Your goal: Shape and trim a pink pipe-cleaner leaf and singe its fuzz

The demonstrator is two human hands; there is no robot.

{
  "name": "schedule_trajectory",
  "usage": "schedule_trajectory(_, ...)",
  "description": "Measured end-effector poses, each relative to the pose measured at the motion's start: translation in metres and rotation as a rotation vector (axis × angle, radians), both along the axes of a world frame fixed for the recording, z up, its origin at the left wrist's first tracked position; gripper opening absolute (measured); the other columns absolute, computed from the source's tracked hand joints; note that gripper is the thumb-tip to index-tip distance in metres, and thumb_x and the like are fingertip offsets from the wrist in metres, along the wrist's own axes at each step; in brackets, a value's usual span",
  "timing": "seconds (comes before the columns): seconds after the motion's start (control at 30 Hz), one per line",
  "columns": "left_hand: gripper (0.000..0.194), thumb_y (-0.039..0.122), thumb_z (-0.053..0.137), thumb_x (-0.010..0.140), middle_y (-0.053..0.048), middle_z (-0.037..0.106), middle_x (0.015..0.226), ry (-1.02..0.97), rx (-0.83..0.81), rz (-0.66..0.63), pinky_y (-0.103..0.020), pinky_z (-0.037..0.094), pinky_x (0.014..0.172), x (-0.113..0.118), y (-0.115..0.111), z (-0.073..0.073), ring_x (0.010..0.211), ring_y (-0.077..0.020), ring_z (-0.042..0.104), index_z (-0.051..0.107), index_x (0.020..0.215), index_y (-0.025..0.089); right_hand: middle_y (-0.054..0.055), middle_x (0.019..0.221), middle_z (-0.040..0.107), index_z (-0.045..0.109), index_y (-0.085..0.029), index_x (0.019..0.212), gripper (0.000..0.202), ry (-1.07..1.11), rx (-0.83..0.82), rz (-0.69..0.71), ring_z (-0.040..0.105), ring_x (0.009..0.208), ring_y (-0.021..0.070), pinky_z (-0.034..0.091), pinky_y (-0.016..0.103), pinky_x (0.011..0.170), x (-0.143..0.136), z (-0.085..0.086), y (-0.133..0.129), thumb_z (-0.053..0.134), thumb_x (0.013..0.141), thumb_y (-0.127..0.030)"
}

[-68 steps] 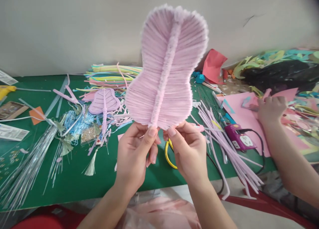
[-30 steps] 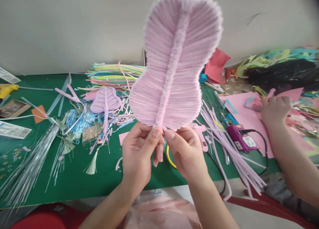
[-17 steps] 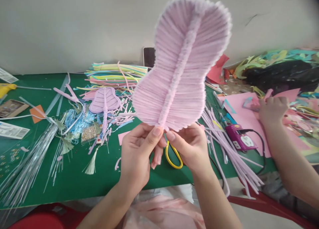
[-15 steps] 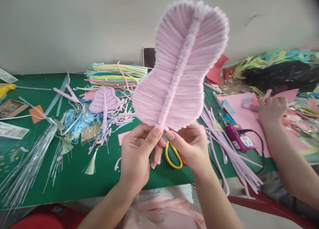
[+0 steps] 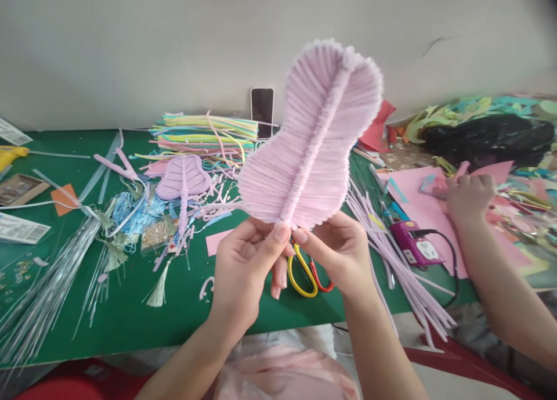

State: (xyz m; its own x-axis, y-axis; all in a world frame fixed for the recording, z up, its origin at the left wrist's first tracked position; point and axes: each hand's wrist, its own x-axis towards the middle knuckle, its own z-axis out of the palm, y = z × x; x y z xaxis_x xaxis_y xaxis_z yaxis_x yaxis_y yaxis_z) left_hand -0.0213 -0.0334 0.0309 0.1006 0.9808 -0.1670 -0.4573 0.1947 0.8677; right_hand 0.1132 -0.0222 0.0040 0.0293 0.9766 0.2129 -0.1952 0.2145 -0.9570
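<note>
A pale pink-lilac fan made of fuzzy pipe cleaners (image 5: 270, 173) is held up in front of me, its top leaning right, with a thick stem running up its middle. My left hand (image 5: 243, 266) pinches its bottom end between thumb and fingers. From the other side my right hand (image 5: 339, 249) grips the same lower edge, thumb near the stem's base. Behind and below the hands lie scissors with one yellow and one red handle (image 5: 303, 295), their blades hidden. A smaller lilac fan (image 5: 183, 179) with a wrapped handle lies on the table to the left.
On the green table (image 5: 174, 324) are a bundle of coloured pipe cleaners (image 5: 204, 127), silver strands (image 5: 56, 289), a tassel (image 5: 157, 287) and lilac pipe cleaners (image 5: 409, 289). A phone (image 5: 262, 107) leans on the wall. Right, another person's hand (image 5: 470, 197) rests near pink paper and a purple power socket (image 5: 415, 243).
The fan has come down and looks smaller, its top further from the camera. More of the phone and the red scissor handle shows. Both hands keep their hold.
</note>
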Motion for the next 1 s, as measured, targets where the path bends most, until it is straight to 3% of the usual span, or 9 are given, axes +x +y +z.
schedule_trajectory(0.23, 0.024, 0.034, 0.074, 0.082, 0.005, 0.062, 0.059, -0.043, -0.009, -0.040, -0.011, 0.035, 0.027, 0.0032, 0.0014, -0.0001, 0.032, -0.0030, 0.049, 0.062, 0.072, 0.016, 0.003, 0.099, 0.077, 0.075, -0.026, 0.098, 0.026, 0.016, -0.014, 0.048, 0.070, 0.102, 0.0253, 0.054, 0.043, 0.095, 0.0048, -0.0012, 0.0008, 0.081, 0.074, -0.022)
schedule_trajectory(0.77, 0.023, 0.030, 0.074, 0.082, 0.008, 0.056, 0.051, -0.073, -0.009, -0.066, -0.012, 0.033, 0.030, -0.0012, 0.0043, -0.0004, 0.030, -0.0022, 0.047, 0.061, 0.069, 0.015, 0.001, 0.095, 0.079, 0.077, -0.028, 0.096, 0.027, 0.063, 0.023, 0.099, 0.072, 0.095, 0.0233, 0.056, 0.039, 0.091, 0.0038, -0.0002, 0.0032, 0.086, 0.071, -0.024)
schedule_trajectory(1.0, 0.028, 0.024, 0.074, 0.078, 0.009, 0.051, 0.042, -0.017, -0.035, 0.020, -0.011, 0.030, 0.032, 0.0031, 0.0060, 0.0014, 0.028, -0.0005, 0.040, 0.056, 0.060, 0.016, 0.001, 0.103, 0.078, 0.077, -0.029, 0.104, 0.027, -0.046, 0.098, 0.099, 0.071, 0.100, 0.0240, 0.055, 0.039, 0.092, 0.0057, 0.0002, 0.0020, 0.080, 0.078, -0.023)
